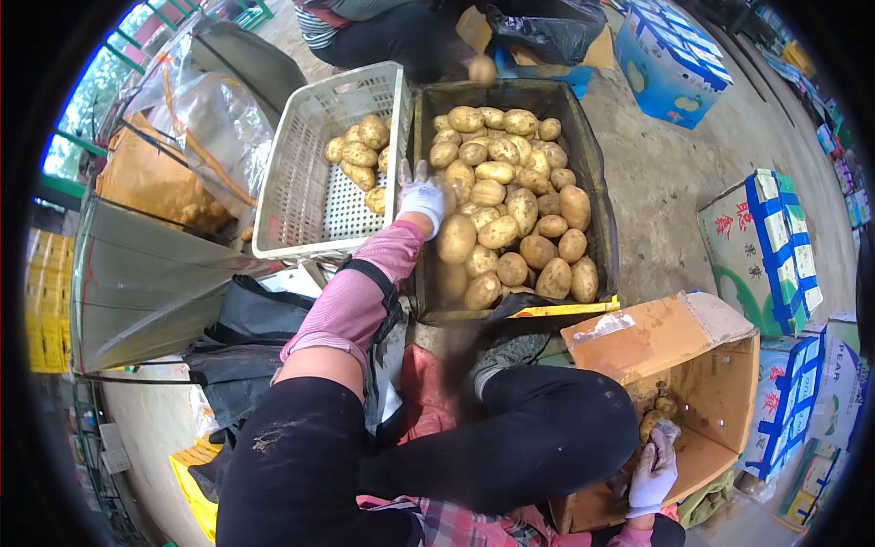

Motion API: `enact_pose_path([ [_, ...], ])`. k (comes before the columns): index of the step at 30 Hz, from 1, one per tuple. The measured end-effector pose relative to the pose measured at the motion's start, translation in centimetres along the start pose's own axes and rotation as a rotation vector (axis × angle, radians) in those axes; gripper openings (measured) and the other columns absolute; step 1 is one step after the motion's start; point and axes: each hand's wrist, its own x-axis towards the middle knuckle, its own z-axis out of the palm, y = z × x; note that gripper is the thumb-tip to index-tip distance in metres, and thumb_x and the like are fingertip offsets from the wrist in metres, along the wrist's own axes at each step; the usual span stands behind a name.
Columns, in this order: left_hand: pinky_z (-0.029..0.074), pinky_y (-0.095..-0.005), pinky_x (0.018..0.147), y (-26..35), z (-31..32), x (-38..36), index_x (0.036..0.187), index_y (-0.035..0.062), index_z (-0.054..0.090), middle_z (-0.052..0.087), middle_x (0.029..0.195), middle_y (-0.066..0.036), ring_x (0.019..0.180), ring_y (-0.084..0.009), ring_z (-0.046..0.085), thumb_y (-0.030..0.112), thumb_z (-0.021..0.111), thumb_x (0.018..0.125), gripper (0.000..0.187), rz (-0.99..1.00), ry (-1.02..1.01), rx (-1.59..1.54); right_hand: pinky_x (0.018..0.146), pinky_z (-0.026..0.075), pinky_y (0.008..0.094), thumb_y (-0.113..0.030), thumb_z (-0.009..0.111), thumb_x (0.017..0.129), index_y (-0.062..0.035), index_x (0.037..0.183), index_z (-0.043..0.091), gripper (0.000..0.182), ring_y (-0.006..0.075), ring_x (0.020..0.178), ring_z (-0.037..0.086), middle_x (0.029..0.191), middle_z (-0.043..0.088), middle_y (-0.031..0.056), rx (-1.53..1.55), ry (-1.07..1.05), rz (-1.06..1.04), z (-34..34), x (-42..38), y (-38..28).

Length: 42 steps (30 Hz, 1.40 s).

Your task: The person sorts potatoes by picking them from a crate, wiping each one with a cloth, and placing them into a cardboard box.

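My left hand (421,199), in a pale glove, reaches to the left edge of a dark-lined box (597,164) full of potatoes (497,171). Its fingers are spread beside the white plastic crate (281,173), with blurred potatoes next to them. Several potatoes (361,146) lie inside that crate. At the lower right my right hand (653,476), also gloved, is inside an open cardboard box (720,392). Its fingers close around a small brownish potato (649,423), partly hidden by the glove. Another potato (666,404) lies just beyond.
Across from me sits a person in dark trousers (387,41), near a black-lined carton (547,32). A clear bag (214,118) and a grey-sided bin (150,283) stand left. Strapped fruit cartons (766,246) line the right side. A blue carton (670,68) stands at the back right.
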Motion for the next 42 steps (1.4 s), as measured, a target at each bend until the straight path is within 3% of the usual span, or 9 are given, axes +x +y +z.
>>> enact_pose_path([
  [5,0.022,-0.0546,0.117,-1.7,2.8,-0.1,0.146,0.0073,0.041,0.045,0.149,-0.011,0.143,-0.0308,0.033,0.023,0.039,0.095,0.053,0.072,0.154,-0.041,0.102,0.043,0.0398,-0.014,0.054,0.097,0.003,0.119,0.063,0.029,0.0332,0.119,0.058,0.12,0.063,0.0206,-0.063,0.0,-0.031,-0.2,-0.3,1.6],
  [9,0.044,-0.0456,0.102,-1.3,-1.2,1.5,0.132,0.0075,0.056,0.053,0.139,-0.019,0.122,-0.0359,0.056,0.034,0.047,0.093,0.048,0.036,-0.351,-0.051,0.105,0.041,0.0404,-0.007,0.056,0.093,-0.0001,0.121,0.063,0.029,0.0372,0.125,0.054,0.126,0.061,0.0221,-0.149,-0.008,-0.12,-1.7,2.3,0.5],
  [13,0.042,-0.0442,0.105,2.0,-2.6,0.9,0.134,0.0063,0.054,0.059,0.129,-0.022,0.122,-0.0395,0.054,0.047,0.053,0.092,0.059,0.165,0.236,-0.376,0.107,0.04,0.035,-0.008,0.064,0.089,0.0,0.129,0.055,0.042,0.0284,0.126,0.054,0.134,0.057,0.0175,0.124,0.215,-0.046,-6.4,4.8,0.1],
  [16,0.043,-0.0308,0.103,6.5,-14.6,-4.2,0.132,-0.0047,0.053,0.059,0.132,-0.019,0.123,-0.0232,0.055,0.024,0.06,0.097,0.045,0.6,0.141,-1.138,0.107,0.039,0.033,-0.002,0.061,0.081,-0.0017,0.133,0.05,0.053,0.0257,0.123,0.053,0.132,0.055,0.0158,0.184,0.317,-0.136,-10.0,5.9,1.6],
  [23,0.042,-0.027,0.094,22.5,-38.3,-22.7,0.133,0.0021,0.055,0.061,0.124,-0.005,0.108,-0.0136,0.055,0.033,0.047,0.103,0.044,1.192,0.006,-0.727,0.099,0.044,0.0298,0.009,0.047,0.081,-0.0032,0.145,0.04,0.066,0.0214,0.124,0.049,0.143,0.045,0.0097,0.461,0.457,0.048,-14.2,3.9,3.6],
  [26,0.053,-0.0323,0.08,33.0,-35.0,-25.0,0.132,0.01,0.057,0.067,0.116,-0.008,0.088,-0.0184,0.065,0.037,0.052,0.1,0.042,1.305,-0.144,-0.347,0.1,0.045,0.0304,0.01,0.047,0.084,-0.0024,0.144,0.04,0.062,0.0201,0.124,0.05,0.143,0.045,0.0114,0.462,0.59,-0.066,-16.7,2.1,2.8],
  [31,0.048,-0.0398,0.097,47.7,-12.7,-20.2,0.122,0.0089,0.064,0.066,0.12,-0.016,0.11,-0.034,0.062,0.036,0.057,0.088,0.044,1.211,-0.454,0.237,0.104,0.043,0.0352,0.015,0.048,0.087,0.0037,0.141,0.041,0.056,0.0183,0.134,0.042,0.144,0.045,0.0119,0.286,0.651,-0.216,-18.7,-1.2,4.5],
  [35,0.051,-0.0402,0.089,44.7,0.7,-17.8,0.119,0.0132,0.068,0.07,0.111,-0.015,0.103,-0.0333,0.065,0.037,0.061,0.086,0.041,1.104,-0.618,0.664,0.103,0.044,0.0347,0.017,0.048,0.087,0.0022,0.141,0.042,0.057,0.0215,0.133,0.044,0.143,0.046,0.012,0.53,0.595,-0.253,-18.1,-2.0,6.4],
  [42,0.051,-0.0403,0.088,44.7,2.5,-18.9,0.12,0.0108,0.067,0.069,0.111,-0.016,0.103,-0.0337,0.064,0.03,0.062,0.087,0.038,1.076,-0.686,0.723,0.105,0.042,0.0358,0.016,0.045,0.082,0.0016,0.139,0.045,0.059,0.0218,0.13,0.048,0.139,0.051,0.0126,0.496,0.51,-0.154,-19.5,-2.9,5.9],
])
